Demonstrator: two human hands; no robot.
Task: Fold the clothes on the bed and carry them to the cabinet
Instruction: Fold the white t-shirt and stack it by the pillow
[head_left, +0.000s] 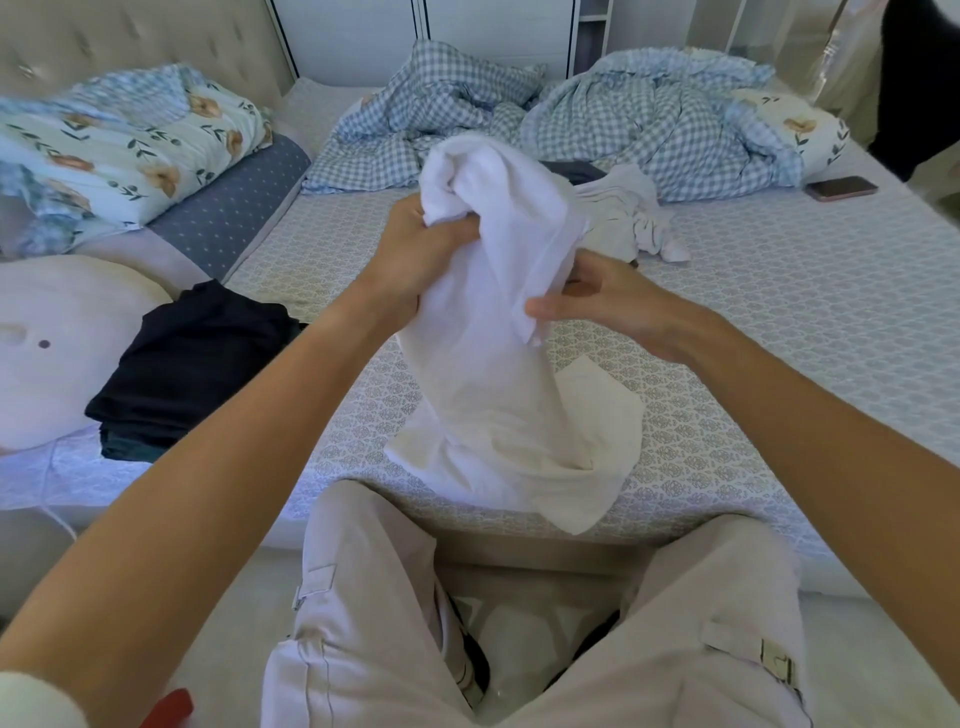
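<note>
Left hand (415, 254) is bunched tight around the upper part of a white garment (498, 353), fingers curled into the fabric, and we're holding it up over the bed (779, 332). Right hand (608, 301) is just to the 3 o'clock side of it, thumb and fingers pinching the garment's edge. The cloth hangs down from both hands and its lower end pools on the mattress toward 6 o'clock, right at the bed's near edge above our knees in the beige cargo trousers (374, 623).

Over at 9 o'clock from the hands we've got a dark folded stack (192, 358) sitting on the bed, next to a big round pale cushion (57, 348). Just past the white garment, at about 1 o'clock, there's a crumpled light-coloured piece of clothing (634, 218) lying loose, with something dark (576, 170) peeking out behind it; we can't tell what that one is.

Farther back at 12 to 1 o'clock is a rumpled blue gingham duvet (649, 114). A floral pillow (119, 150) sits at 10 o'clock against the tufted headboard (135, 41). A phone (841, 188) lies flat on the sheet at 2 o'clock, well apart from the clothes.
</note>
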